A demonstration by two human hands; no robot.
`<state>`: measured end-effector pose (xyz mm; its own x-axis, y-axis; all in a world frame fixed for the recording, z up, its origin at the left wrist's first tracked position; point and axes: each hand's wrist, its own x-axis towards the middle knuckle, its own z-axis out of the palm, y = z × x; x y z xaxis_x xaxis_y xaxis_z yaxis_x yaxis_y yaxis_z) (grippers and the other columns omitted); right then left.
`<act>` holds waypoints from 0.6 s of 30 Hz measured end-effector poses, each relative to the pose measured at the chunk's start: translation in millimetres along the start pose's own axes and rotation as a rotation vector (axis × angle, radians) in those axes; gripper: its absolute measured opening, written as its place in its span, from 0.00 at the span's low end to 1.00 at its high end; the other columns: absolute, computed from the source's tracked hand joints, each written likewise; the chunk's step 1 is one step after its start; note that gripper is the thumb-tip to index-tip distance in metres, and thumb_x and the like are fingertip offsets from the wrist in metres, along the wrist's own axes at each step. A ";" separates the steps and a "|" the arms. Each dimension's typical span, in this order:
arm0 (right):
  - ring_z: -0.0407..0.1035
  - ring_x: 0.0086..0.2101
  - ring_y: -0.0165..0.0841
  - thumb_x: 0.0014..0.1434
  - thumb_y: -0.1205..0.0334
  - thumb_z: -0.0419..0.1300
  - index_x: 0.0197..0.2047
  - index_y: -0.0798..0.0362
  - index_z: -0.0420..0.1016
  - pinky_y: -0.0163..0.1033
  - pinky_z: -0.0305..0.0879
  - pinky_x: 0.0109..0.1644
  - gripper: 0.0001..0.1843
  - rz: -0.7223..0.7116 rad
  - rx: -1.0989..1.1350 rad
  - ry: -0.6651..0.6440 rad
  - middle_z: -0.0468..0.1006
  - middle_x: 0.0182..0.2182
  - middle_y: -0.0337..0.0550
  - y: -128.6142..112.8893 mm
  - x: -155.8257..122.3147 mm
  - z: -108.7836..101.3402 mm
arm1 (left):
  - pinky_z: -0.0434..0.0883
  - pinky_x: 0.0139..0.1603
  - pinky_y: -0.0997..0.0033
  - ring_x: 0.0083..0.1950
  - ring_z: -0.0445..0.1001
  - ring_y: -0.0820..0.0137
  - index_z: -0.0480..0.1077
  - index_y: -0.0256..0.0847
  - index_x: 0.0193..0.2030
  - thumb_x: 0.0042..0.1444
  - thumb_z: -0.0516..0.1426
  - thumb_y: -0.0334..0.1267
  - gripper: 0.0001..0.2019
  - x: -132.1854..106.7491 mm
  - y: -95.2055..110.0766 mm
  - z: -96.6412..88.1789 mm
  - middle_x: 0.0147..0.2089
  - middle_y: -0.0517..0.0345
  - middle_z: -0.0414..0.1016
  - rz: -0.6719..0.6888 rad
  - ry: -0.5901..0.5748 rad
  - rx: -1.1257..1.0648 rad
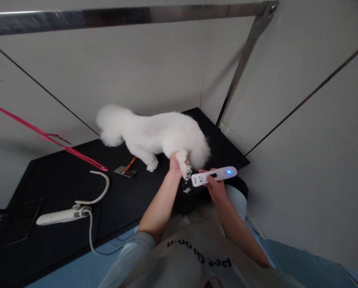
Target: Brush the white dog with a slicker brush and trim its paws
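A fluffy white dog [163,132] stands on a black ribbed grooming table [143,196], its head toward the left. My left hand [175,165] is closed around one of its hind legs and holds the paw [186,171] toward me. In my right hand [215,187] is a white hair clipper [227,172] with a blue light glowing near its rear end. The clipper's blade end points left, close beside the paw; whether it touches the fur I cannot tell. Small tufts of cut white hair [187,190] lie under the paw.
A slicker brush [127,170] with an orange handle lies left of the dog. A second white corded clipper [63,216] rests at the table's left, its cable curling over the front edge. A pink leash [79,155] hangs across the left, below a metal bar [121,15]. White walls [301,140] close in behind and right.
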<state>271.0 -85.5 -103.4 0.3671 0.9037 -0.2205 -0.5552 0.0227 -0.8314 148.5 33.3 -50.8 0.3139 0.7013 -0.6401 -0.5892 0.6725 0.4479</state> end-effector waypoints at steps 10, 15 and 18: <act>0.65 0.20 0.24 0.47 0.63 0.66 0.43 0.47 0.60 0.33 0.64 0.24 0.23 -0.229 -0.072 0.120 0.80 0.40 0.39 23.7 -12.0 16.6 | 0.55 0.20 0.76 0.16 0.59 0.74 0.60 0.41 0.23 0.60 0.49 0.42 0.15 -1.4 -4.0 -5.6 0.15 0.62 0.54 -0.034 0.084 -0.004; 0.67 0.23 0.27 0.47 0.63 0.66 0.44 0.47 0.61 0.35 0.67 0.27 0.23 -0.272 -0.118 0.117 0.80 0.40 0.39 26.7 -14.8 20.3 | 0.57 0.20 0.75 0.16 0.60 0.72 0.61 0.42 0.24 0.58 0.50 0.41 0.13 -0.5 -5.7 -12.0 0.14 0.62 0.54 -0.022 0.064 -0.023; 0.67 0.23 0.27 0.47 0.64 0.66 0.42 0.47 0.62 0.36 0.68 0.28 0.21 -0.275 -0.139 0.131 0.79 0.40 0.39 25.4 -17.2 23.4 | 0.55 0.18 0.75 0.15 0.58 0.72 0.60 0.42 0.23 0.57 0.51 0.42 0.13 3.9 -10.4 -19.1 0.14 0.61 0.55 -0.002 0.029 0.000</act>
<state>233.1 -90.4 -108.8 0.5865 0.8092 -0.0344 -0.3184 0.1913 -0.9285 141.6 24.5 -69.9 0.2930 0.6929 -0.6588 -0.5883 0.6738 0.4471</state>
